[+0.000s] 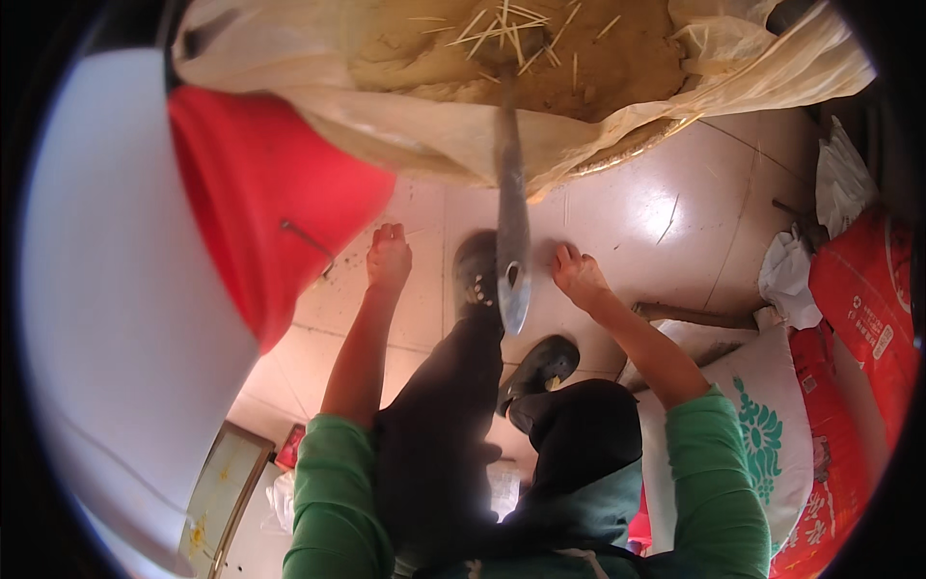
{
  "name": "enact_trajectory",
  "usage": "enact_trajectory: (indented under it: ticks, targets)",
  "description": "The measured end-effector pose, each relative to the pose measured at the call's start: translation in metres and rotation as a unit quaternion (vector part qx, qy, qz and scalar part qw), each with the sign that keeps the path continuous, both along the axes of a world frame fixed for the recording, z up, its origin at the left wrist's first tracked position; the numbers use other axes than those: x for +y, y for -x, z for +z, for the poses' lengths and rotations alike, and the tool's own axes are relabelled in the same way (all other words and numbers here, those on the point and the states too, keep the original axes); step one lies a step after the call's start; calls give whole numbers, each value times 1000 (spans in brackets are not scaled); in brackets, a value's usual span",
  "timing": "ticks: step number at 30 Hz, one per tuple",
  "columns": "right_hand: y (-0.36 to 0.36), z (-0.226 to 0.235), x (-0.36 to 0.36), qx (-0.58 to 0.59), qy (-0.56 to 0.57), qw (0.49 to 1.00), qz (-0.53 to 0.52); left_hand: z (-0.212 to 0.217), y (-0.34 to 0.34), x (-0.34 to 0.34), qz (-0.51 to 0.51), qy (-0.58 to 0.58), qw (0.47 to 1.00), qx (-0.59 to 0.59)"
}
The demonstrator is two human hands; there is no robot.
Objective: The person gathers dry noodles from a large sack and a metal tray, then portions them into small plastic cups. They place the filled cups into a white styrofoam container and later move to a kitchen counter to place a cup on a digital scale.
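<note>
My left hand (389,259) hangs over the tiled floor beside the red bucket (318,174), its fingers curled in. On the other side, my right hand (579,277) is also curled, to the right of a long metal handle (512,183). Nothing shows in either hand. The handle has a hole at its near end and reaches up from a brown, paste-like mass (424,58); the tool's head is hidden in it. Several thin pale sticks (516,24) lie scattered on the mass. A translucent plastic liner (434,135) drapes over the edge of its wide container.
At the left stands a large white tub (125,289). Red bags (873,299) and a white sack with a green print (743,415) lie at the right. My two dark shoes (550,365) are on the floor (637,212), where a few loose sticks lie.
</note>
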State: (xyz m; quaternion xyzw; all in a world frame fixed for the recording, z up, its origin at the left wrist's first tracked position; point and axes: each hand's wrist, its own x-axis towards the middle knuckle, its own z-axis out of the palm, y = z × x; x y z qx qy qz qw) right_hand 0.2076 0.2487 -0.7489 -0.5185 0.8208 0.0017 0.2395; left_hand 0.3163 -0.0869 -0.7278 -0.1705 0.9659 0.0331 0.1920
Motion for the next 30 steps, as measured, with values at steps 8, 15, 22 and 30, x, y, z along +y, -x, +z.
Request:
enact_trajectory:
  ticks: [8, 15, 22, 30]
  targets:
    - [66, 0, -34, 1, 107, 939, -328, -40, -4, -12, -23, 27, 995, 93]
    - [112, 0, -44, -46, 160, 912, -376, -15, -126, 1, 370, -208, 894, 146]
    - [198, 1, -77, -205, 164, 805, -532, -27, -257, 36, 698, -195, 688, 45]
    - [203, 4, -72, -104, 29, 876, -469, -82, -302, 17, 664, -204, 717, 62]
